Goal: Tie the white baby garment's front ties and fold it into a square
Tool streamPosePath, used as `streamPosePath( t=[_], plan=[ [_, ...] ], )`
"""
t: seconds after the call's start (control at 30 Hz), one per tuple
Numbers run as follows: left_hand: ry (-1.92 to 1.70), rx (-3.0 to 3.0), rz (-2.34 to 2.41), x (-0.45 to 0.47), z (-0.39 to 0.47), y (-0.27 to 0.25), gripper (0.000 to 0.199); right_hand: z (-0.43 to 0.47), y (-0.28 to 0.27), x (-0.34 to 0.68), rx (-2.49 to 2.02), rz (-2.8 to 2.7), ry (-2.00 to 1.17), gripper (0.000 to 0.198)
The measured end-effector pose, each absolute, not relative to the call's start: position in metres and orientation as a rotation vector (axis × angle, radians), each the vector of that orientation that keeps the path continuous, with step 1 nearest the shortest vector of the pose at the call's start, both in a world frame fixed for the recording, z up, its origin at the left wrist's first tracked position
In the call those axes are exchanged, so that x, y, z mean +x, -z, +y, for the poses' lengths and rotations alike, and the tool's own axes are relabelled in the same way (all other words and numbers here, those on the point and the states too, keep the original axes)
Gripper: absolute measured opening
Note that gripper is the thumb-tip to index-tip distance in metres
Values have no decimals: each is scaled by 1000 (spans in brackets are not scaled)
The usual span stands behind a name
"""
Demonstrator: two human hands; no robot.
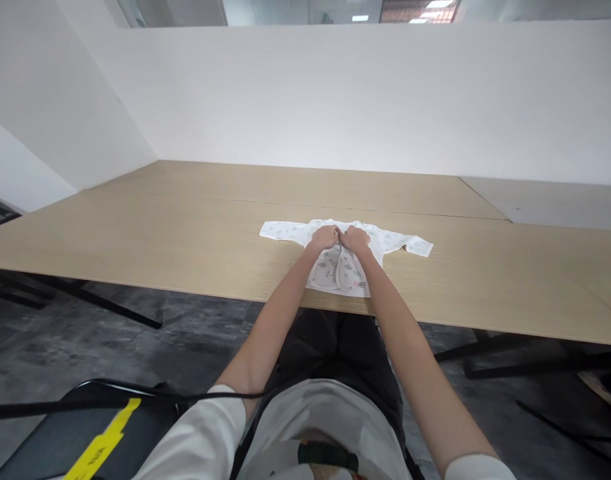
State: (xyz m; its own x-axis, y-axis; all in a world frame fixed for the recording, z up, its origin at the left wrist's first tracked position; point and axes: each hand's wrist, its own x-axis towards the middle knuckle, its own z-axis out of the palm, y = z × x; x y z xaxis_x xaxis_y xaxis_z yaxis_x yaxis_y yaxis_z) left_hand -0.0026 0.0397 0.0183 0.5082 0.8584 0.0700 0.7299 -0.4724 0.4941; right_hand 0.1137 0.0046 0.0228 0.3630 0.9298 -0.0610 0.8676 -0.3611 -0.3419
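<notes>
A small white long-sleeved baby shirt (330,273) with a light print lies spread on the wooden table, its sleeves stretched out to both sides. The right-hand sleeve bends down near its cuff. My left hand (326,237) and my right hand (354,239) meet at the upper middle of the front, with fingers closed on the cloth at the front opening. Below them the two front edges hang slightly apart and curve. The fingertips, and any fastener between them, are too small to make out.
The light wooden table (185,233) runs wide to both sides, with a white wall (335,100) behind it. A dark chair (110,427) with a yellow tag (102,447) stands at lower left, and a black cable (195,398) crosses in front of it.
</notes>
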Motion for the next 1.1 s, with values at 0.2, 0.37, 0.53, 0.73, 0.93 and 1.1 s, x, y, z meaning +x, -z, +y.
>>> streamPosePath(
  t=[0.2, 0.37, 0.53, 0.73, 0.93, 1.1],
  plan=[
    [-421, 2282, 1401, 14, 38, -18, 30, 0, -9, 125, -2260, -1535, -295, 31],
    [-560, 2359, 1548, 23, 29, -1, 32, -5, 2, 131, -2107, -1452, -248, 22],
    [-742, 2291, 1464, 17, 30, 5, 25, -2, 6, 135, -1977, -1369, -310, 24],
    [-870, 2245, 1360, 15, 30, 3, 19, -3, 6, 137, -1858, -1375, -364, 26],
    [-973, 2004, 1213, 16, 33, -1, 16, -5, 3, 136, -1771, -1287, -512, 25],
    [-1017, 1922, 1217, 17, 36, 1, 15, -6, 2, 135, -1649, -1102, -795, 26]
  ],
)
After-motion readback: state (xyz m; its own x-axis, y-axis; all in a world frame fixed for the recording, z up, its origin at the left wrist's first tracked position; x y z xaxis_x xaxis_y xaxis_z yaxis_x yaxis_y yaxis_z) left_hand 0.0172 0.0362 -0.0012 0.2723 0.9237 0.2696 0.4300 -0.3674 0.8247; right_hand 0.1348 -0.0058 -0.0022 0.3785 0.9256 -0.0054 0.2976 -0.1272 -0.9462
